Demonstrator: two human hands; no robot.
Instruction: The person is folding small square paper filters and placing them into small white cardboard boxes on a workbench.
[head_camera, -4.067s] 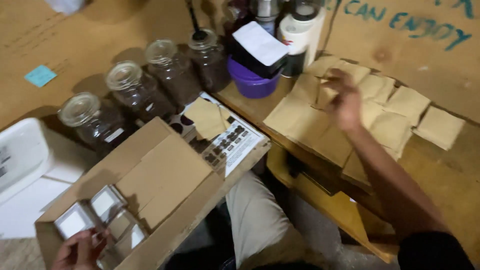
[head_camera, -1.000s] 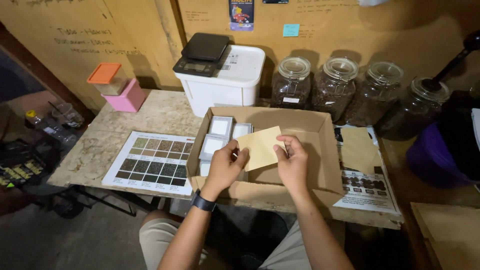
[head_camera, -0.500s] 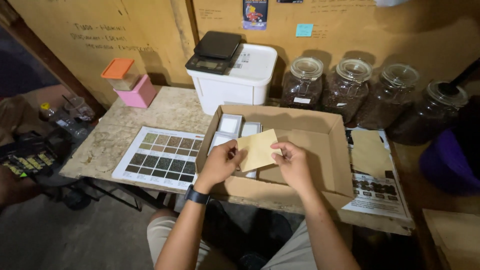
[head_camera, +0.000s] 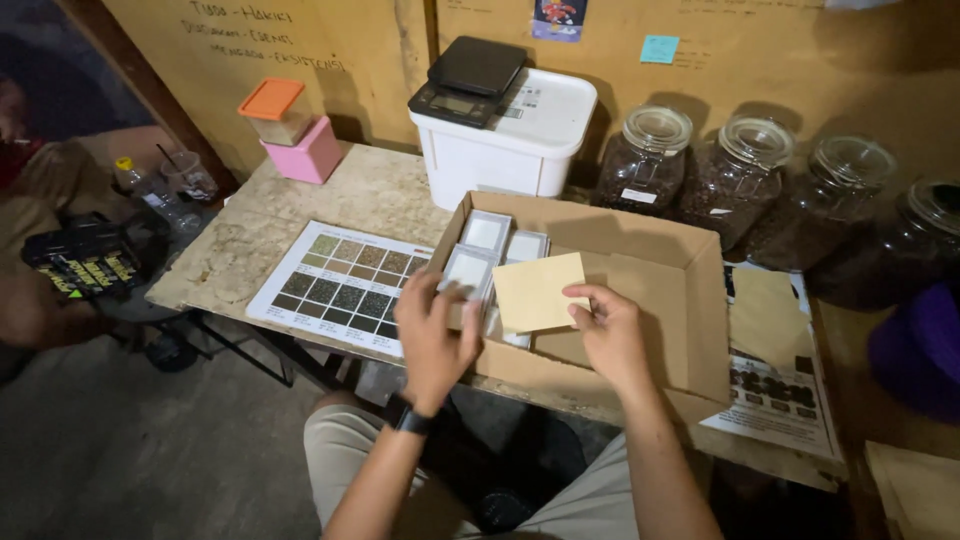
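Note:
My right hand (head_camera: 610, 335) pinches a flat tan paper pouch (head_camera: 537, 293) by its right edge, holding it over the open cardboard box (head_camera: 690, 300). My left hand (head_camera: 435, 335) reaches into the left end of the box and grips a small white square tin (head_camera: 465, 272) there. Two more white tins (head_camera: 506, 239) stand side by side behind it in the box. A dark watch band sits on my left wrist.
A printed chart of dark sample squares (head_camera: 345, 285) lies left of the box. Behind stand a white tub (head_camera: 510, 140) with a black scale (head_camera: 470, 75), several glass jars of dark beans (head_camera: 735, 180), and pink and orange-lidded containers (head_camera: 295, 135). Another tan pouch (head_camera: 770, 320) lies at right.
My left hand let go of the tan pouch and moved to the white tin at the box's left end. The right hand still holds the pouch, now alone.

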